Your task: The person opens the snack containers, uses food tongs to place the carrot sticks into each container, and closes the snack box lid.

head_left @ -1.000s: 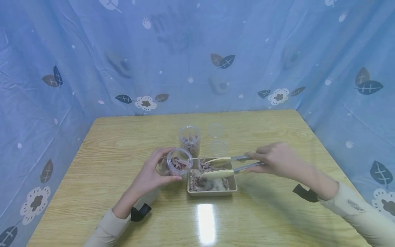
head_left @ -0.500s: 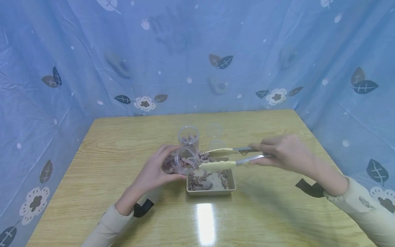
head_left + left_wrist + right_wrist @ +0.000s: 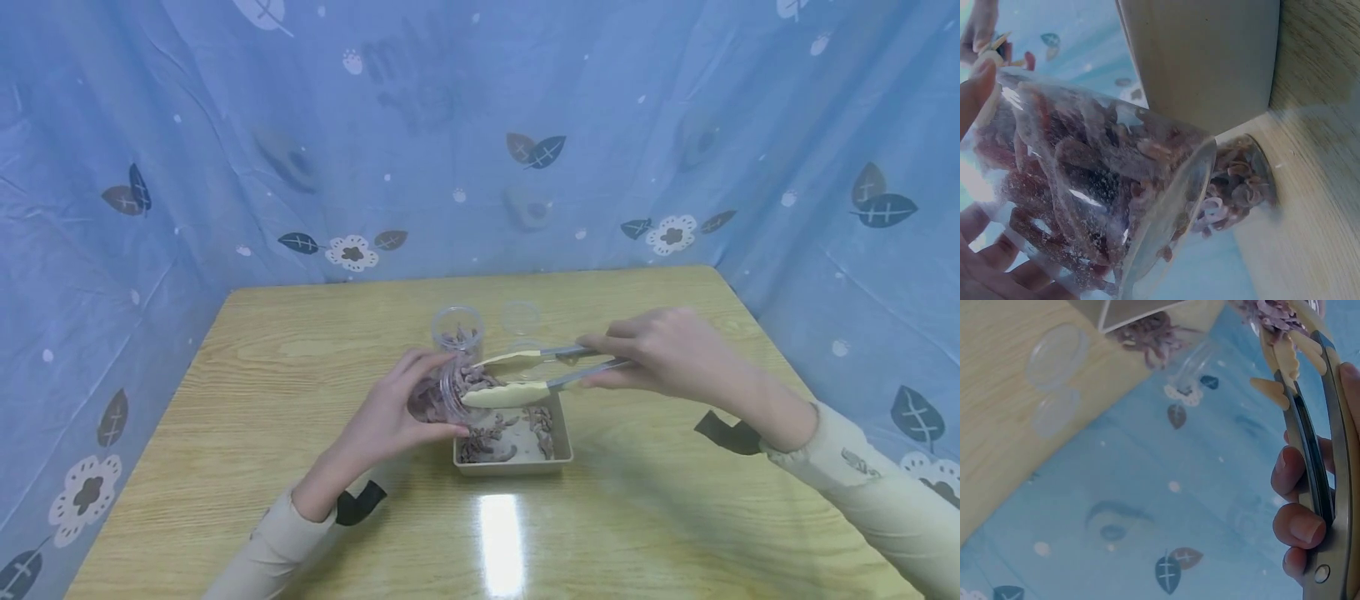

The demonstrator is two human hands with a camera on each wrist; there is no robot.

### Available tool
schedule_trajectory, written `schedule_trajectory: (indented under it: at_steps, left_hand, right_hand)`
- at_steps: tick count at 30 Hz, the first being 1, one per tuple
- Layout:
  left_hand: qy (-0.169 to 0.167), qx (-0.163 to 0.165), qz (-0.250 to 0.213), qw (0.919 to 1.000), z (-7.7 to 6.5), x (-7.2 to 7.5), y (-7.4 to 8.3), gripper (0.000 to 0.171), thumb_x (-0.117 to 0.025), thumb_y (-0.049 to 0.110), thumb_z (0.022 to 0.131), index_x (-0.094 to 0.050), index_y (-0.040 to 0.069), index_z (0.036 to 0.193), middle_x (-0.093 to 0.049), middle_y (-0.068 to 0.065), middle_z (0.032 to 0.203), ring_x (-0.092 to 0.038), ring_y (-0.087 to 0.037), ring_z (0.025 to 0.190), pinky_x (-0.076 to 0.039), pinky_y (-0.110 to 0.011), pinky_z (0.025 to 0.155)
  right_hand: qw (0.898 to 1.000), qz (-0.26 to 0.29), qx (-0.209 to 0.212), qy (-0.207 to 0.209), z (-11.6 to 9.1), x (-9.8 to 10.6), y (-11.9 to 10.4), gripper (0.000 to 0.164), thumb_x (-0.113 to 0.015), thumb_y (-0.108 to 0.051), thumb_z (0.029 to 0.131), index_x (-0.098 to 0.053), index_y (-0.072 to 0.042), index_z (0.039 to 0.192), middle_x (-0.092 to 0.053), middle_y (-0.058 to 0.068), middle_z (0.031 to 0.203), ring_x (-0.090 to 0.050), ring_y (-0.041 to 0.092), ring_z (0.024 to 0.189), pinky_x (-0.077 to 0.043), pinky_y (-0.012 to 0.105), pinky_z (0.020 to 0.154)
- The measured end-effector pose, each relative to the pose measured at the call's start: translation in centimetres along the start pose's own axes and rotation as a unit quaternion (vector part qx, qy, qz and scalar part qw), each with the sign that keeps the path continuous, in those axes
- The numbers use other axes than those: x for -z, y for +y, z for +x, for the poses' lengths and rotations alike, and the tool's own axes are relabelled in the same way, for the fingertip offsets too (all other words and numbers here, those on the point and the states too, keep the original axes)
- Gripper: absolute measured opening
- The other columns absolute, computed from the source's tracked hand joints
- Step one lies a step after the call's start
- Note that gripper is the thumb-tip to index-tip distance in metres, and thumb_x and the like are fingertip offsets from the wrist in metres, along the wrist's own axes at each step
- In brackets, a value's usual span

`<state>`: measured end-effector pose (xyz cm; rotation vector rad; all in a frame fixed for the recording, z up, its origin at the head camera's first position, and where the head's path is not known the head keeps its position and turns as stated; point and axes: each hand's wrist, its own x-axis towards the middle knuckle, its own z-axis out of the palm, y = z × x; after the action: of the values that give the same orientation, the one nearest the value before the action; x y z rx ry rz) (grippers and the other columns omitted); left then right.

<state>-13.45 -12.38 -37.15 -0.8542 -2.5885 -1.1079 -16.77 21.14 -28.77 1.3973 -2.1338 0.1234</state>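
Note:
My left hand [image 3: 386, 417] grips a clear plastic jar [image 3: 1085, 181] full of brownish-purple strips. The jar lies tilted, its mouth turned right over the left back part of a beige rectangular tray [image 3: 513, 469]. In my right hand [image 3: 667, 358] are metal tongs with cream tips [image 3: 510, 395], held around the handles. The tips stand at the jar's mouth, with a clump of strips [image 3: 1275, 317] between them. More strips [image 3: 542, 427] lie in the tray, along its left and right sides. What the strips are made of cannot be told.
Behind the tray stands a second clear jar [image 3: 459, 333], upright, with strips inside. Two clear round lids [image 3: 521, 317] lie on the wooden table [image 3: 315, 333] to its right. A blue patterned curtain [image 3: 450, 125] encloses the table's back and sides.
The tongs have risen out of the tray and moved left to the jar's mouth, now with strips between the tips. The jar has tipped further and shifted slightly right.

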Motion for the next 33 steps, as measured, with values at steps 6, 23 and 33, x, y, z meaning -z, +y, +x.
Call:
schedule_trajectory:
  at_steps: [6,23,33]
  left_hand:
    - [0.006,0.009,-0.001,0.9999,0.0,0.1,0.1,0.090,-0.082,0.047,0.058,-0.043,0.026,0.137,-0.049,0.004,0.123,-0.052,-0.016,0.109,-0.047,-0.039,0.095]
    - [-0.012,0.014,-0.036,0.9992,0.0,0.0,-0.3,0.089,-0.081,0.049,0.060,-0.042,0.027,0.137,-0.047,0.007,0.127,-0.048,-0.015,0.115,-0.043,-0.044,0.099]
    - [-0.008,0.064,-0.072,0.9953,-0.4,0.5,-0.4,0.091,-0.084,0.044,0.058,-0.039,0.036,0.137,-0.046,0.009,0.135,-0.047,-0.018,0.122,-0.040,-0.049,0.101]
  right_hand:
    - [1.000,-0.015,0.018,-0.018,1.5,0.0,-0.1,0.037,-0.059,-0.055,0.082,-0.071,-0.022,0.094,-0.049,-0.015,0.054,-0.022,-0.003,0.043,-0.012,0.012,0.039]
    - [0.993,-0.056,0.039,-0.100,4.9,-0.4,-1.6,0.043,-0.061,-0.058,0.077,-0.070,-0.020,0.097,-0.049,-0.010,0.054,-0.021,0.001,0.043,-0.013,0.016,0.039]
    - [0.999,-0.026,0.025,-0.041,4.9,0.7,-0.8,0.044,-0.066,-0.058,0.073,-0.073,-0.021,0.095,-0.053,-0.011,0.054,-0.030,-0.001,0.040,-0.015,0.014,0.037]
